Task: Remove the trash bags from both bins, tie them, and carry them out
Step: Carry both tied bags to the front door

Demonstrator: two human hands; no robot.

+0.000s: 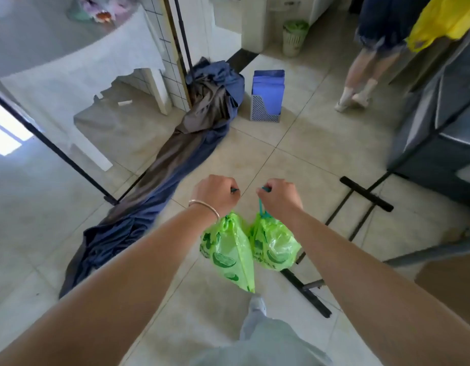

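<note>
Above the tiled floor (294,159), out in front of the person's body, both trash bags hang side by side. The left hand (215,195) is closed in a fist, fingers wrapped around the drawstring of the left bag (230,256), and the right hand (280,198) is closed the same way on the teal drawstring (261,207) of the right bag (275,245). The two bags touch or nearly touch; the view is too soft to say which.

Both are translucent bright green plastic printed with darker green fruit shapes, necks cinched tight into gathered puckers, bodies only partly full and light-looking. The left one tapers to a loose point at its bottom, just above the person's forward shoe (257,305).

Removal and tying look done, so the carrying-out step appears to be in hand. The next move calls for walking on with the fists kept closed, steering clear of the blue cloth (160,178) trailing along the floor on the left and the black rack feet (366,194) on the right. Another person's legs (360,77) stand ahead on the right, beyond the blue file holder (267,96).
</note>
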